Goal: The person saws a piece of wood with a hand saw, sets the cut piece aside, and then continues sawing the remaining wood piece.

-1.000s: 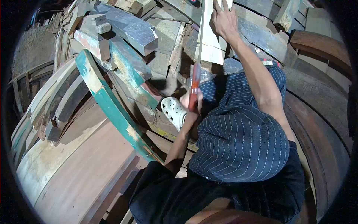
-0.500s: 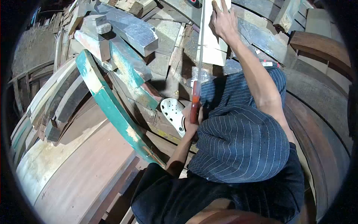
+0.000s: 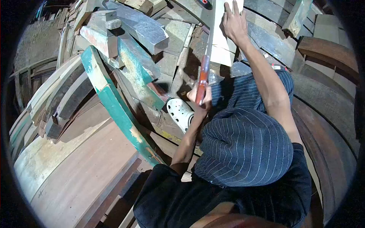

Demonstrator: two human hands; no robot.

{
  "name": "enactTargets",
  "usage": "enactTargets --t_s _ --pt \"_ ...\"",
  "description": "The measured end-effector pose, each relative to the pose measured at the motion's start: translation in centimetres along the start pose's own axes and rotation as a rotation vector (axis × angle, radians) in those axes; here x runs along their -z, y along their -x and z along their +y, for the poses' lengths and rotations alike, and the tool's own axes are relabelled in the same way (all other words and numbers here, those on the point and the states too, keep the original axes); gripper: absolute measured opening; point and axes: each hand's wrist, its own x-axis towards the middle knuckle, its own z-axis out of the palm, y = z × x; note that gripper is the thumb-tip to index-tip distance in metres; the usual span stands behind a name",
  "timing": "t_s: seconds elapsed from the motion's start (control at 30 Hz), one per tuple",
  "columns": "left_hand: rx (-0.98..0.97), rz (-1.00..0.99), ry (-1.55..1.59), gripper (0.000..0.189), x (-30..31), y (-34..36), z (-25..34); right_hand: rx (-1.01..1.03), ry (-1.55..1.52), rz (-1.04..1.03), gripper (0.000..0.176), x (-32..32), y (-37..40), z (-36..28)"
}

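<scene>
Since the earlier frame, your left hand [image 3: 199, 98] has pushed the saw [image 3: 203, 80] forward, away from your body, and the view has shifted slightly. Your left fingers are closed around its red handle, in front of your bent leg. The thin blade [image 3: 209, 40] runs up along the left edge of the pale board [image 3: 221, 56]; you can't tell from this angle how deep it sits in the wood, if at all. Your right hand [image 3: 234, 26] rests on top of that board near the upper edge of the view, its fingers stretched forward and a little apart. The board lies ahead of you, beyond your striped trousers [image 3: 247, 85], its far end cut off by the picture's edge.

1 white clog [image 3: 178, 113] shows just left of your left hand. Farther left, 1 curved teal beam [image 3: 114, 100] slants across the view, with a grey beam [image 3: 140, 30] lying beyond it. To your right is a curved brown timber [image 3: 325, 51].
</scene>
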Motion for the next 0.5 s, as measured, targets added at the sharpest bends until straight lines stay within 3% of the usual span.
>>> enactTargets --t_s 0.03,0.07,0.2,0.5 --pt "-0.062 0.017 -0.031 0.014 -0.6 -0.6 0.1 0.018 0.007 0.022 0.046 0.8 -0.2 -0.6" --pt "-0.166 -0.006 -0.045 0.012 -1.1 -1.1 -0.1 -0.092 -0.030 -0.047 0.047 1.5 -0.3 -1.2" --pt "0.289 -0.205 -0.060 0.011 -0.2 2.8 -3.5 -0.067 -0.046 -0.033 0.048 1.5 -0.1 -0.9" --pt "0.276 -0.121 0.103 0.014 2.8 7.0 -0.9 -0.111 -0.056 -0.119 0.047 2.8 -0.3 -1.9"
